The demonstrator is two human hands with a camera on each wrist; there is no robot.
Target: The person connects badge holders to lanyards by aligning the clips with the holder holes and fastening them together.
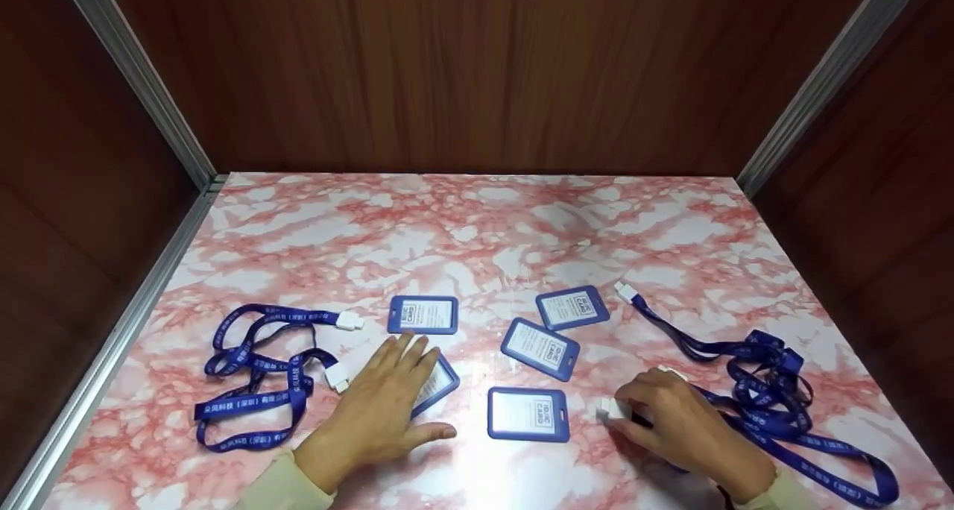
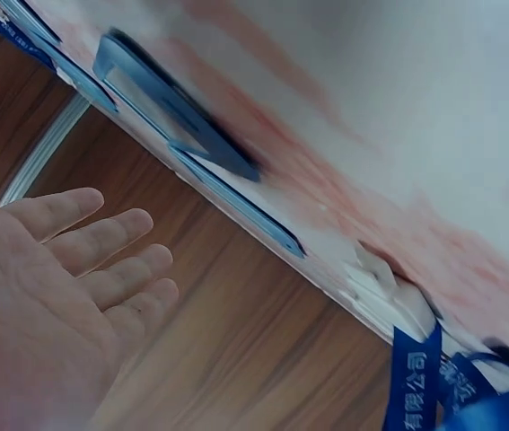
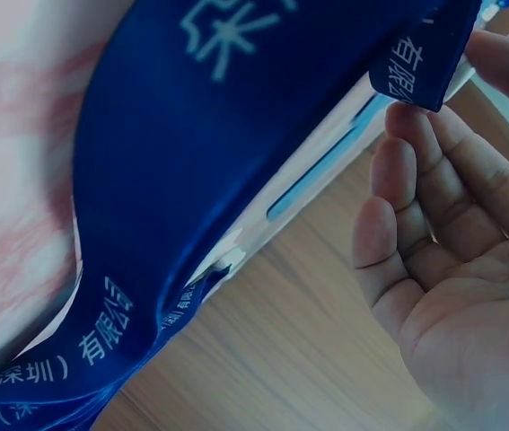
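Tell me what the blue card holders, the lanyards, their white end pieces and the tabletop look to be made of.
Blue card holders: probably rigid plastic, smooth, with even colour and rounded corners.
Lanyards: likely synthetic ribbon, softly sheened; they fold and loop freely.
White end pieces: plastic-looking, chunky and smooth.
Tabletop: marble-patterned and glossy, catching glare; stone or printed film, I can't tell.

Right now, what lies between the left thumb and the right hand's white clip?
One blue card holder, lying flat, as the head view shows.
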